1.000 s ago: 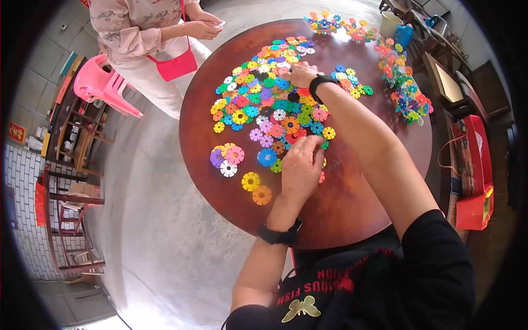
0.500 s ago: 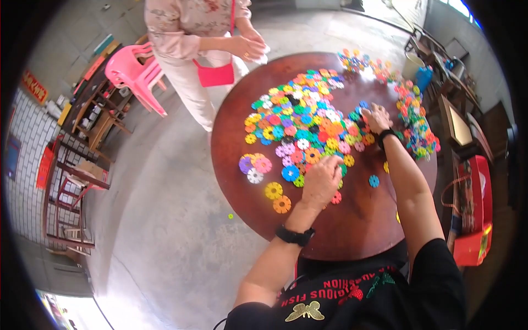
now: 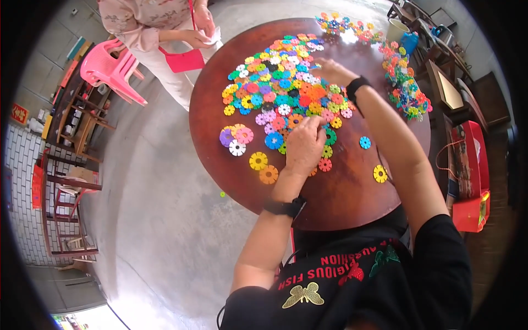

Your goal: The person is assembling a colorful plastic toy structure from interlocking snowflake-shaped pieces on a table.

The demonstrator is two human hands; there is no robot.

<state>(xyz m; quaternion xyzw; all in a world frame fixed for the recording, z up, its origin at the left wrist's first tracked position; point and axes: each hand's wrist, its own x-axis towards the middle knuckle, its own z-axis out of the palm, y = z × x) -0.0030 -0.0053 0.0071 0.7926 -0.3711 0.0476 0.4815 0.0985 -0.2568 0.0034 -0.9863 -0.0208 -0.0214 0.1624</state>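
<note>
A broad pile of colourful notched plastic discs (image 3: pixel 283 99) lies flat on a round dark-red wooden table (image 3: pixel 352 203). Over its near edge, my left hand (image 3: pixel 306 144) has its fingers curled together; what they pinch, if anything, is hidden. My right hand (image 3: pixel 333 72) reaches across to the pile's far right part, fingers stretched out above the discs. Near my left hand lie a yellow disc (image 3: pixel 258 161), an orange disc (image 3: pixel 268 175) and a red disc (image 3: pixel 325 165). A blue disc (image 3: pixel 364 143) and another yellow disc (image 3: pixel 380 174) rest apart, by my right forearm.
Joined discs form a curving chain (image 3: pixel 404 71) along the table's far right rim. Across the table stands a person (image 3: pixel 159 33) with a pink bag (image 3: pixel 183 60). Pink plastic chairs (image 3: pixel 107 66) are at the left, a red box (image 3: pixel 470 209) at the right.
My right hand has moved left and farther over the pile from its right side. My left hand stays by the near edge, fingers curled. The view has shifted, so the table sits higher.
</note>
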